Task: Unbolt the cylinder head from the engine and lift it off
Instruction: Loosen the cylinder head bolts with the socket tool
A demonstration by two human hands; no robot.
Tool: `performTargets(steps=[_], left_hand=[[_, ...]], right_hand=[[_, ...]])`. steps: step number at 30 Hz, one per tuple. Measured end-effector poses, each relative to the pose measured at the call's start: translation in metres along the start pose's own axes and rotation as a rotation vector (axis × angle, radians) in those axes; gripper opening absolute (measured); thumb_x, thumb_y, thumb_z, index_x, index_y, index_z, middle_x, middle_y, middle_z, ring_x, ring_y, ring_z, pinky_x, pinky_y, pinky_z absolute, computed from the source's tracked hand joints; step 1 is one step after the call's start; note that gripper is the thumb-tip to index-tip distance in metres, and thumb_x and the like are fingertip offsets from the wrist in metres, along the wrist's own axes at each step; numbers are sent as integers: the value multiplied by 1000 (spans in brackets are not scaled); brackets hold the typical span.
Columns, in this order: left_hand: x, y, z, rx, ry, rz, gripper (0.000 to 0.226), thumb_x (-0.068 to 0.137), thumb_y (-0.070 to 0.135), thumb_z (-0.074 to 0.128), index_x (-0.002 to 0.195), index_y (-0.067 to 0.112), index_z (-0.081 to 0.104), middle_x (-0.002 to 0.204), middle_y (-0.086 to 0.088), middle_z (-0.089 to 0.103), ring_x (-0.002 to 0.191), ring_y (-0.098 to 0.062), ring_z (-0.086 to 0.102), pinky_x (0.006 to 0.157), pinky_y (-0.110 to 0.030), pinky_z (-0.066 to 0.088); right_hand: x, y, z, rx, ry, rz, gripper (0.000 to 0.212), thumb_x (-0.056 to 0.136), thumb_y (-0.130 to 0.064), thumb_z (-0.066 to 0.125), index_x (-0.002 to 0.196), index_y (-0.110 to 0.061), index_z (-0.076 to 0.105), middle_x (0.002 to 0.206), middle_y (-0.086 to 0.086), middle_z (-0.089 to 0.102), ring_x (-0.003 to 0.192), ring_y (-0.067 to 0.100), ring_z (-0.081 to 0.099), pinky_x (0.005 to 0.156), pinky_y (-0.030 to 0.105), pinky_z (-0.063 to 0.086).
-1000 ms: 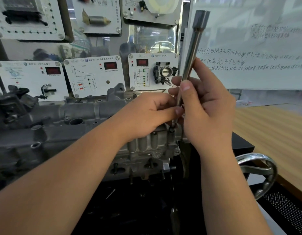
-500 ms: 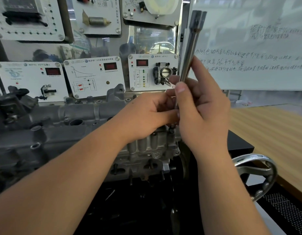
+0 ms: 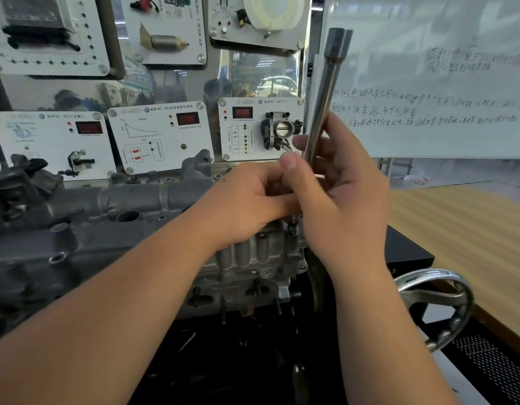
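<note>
Rod (image 3: pixel 323 100) now steeper, between both hands (image 3: pixel 296 197).

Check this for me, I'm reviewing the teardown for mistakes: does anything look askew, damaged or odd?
One thing: the long socket extension leans right rather than standing plumb over the bolt at the engine's end. The right hand pinches its shaft; the left hand grips lower down. No spill or damage shows.

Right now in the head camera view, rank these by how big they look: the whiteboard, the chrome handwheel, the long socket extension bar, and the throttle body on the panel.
1. whiteboard, by far the largest.
2. chrome handwheel and long socket extension bar: unsure, since the wheel is broader, the bar longer and nearer the camera.
3. throttle body, the smallest.
</note>
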State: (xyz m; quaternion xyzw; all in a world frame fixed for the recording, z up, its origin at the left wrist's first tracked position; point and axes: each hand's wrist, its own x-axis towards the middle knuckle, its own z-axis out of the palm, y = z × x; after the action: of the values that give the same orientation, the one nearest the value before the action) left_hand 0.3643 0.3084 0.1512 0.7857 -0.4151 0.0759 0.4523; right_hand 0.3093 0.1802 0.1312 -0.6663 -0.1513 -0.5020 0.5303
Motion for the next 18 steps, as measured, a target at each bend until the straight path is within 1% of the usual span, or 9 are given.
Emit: performTargets(steps=[3, 5, 7, 8, 9, 11, 13, 15, 18], left_hand=[[0, 0, 2, -18, 15, 16, 7, 89, 17, 75, 88, 20, 68, 78, 8, 74, 69, -6, 69, 66, -22, 57], [-2, 3, 2, -38, 10, 7, 11, 92, 15, 72, 89, 24, 68, 79, 13, 74, 73, -3, 70, 68, -18, 55], [-2, 3, 1, -63, -13, -15, 6, 97, 17, 67, 99, 19, 73, 93, 0, 78, 91, -22, 75, 86, -39, 60], [-2, 4, 1, -66, -19, -31, 11, 98, 20, 65, 102, 13, 74, 99, -12, 77, 98, -34, 72, 92, -52, 57], [-3, 5, 1, -60, -20, -42, 17, 99, 21, 65, 104, 8, 73, 101, -19, 75, 100, -42, 69, 92, -58, 54], [-2, 5, 1, -29, -3, -43, 21, 97, 23, 68, 105, 4, 72, 99, -19, 75, 98, -41, 69, 89, -57, 54], [-2, 5, 1, 20, 12, -25, 17, 93, 24, 72, 103, 10, 72, 95, -10, 76, 92, -29, 72, 86, -52, 55], [-2, 4, 2, 46, 22, -14, 16, 91, 23, 74, 105, 15, 72, 96, -6, 76, 92, -26, 72, 85, -51, 57], [-3, 5, 1, -14, 26, -8, 9, 94, 20, 71, 102, 21, 73, 97, -3, 77, 95, -25, 72, 88, -46, 57]], right_hand=[[-2, 3, 2, 0, 80, 2, 39, 94, -23, 65, 132, -14, 65, 108, -2, 73, 100, 12, 70, 88, 42, 58], [-3, 4, 3, -5, 78, -13, 36, 96, -21, 60, 131, -12, 66, 105, -2, 74, 98, 11, 70, 87, 41, 58], [-3, 3, 2, 21, 46, -14, 42, 99, -20, 55, 141, -16, 56, 108, -6, 75, 103, 9, 70, 88, 40, 59], [-3, 3, 2, 46, 25, -4, 48, 100, -20, 53, 147, -19, 48, 110, -6, 75, 105, 10, 70, 89, 43, 59], [-2, 4, 1, 72, 6, 4, 52, 100, -21, 52, 151, -20, 42, 113, -7, 75, 108, 12, 70, 90, 46, 58], [-2, 4, 1, 78, -5, 4, 51, 100, -26, 53, 150, -20, 45, 114, -7, 74, 109, 11, 69, 91, 47, 58], [-2, 2, 3, 62, 14, 1, 47, 96, -31, 61, 141, -16, 57, 113, -6, 73, 106, 12, 69, 91, 43, 58], [-3, 2, 5, 41, 66, -11, 37, 93, -28, 69, 128, -17, 67, 103, -7, 72, 97, 9, 69, 87, 36, 57], [-4, 3, 4, -29, 88, -51, 24, 95, -22, 64, 115, -12, 73, 89, -8, 69, 83, 3, 64, 77, 27, 54]])
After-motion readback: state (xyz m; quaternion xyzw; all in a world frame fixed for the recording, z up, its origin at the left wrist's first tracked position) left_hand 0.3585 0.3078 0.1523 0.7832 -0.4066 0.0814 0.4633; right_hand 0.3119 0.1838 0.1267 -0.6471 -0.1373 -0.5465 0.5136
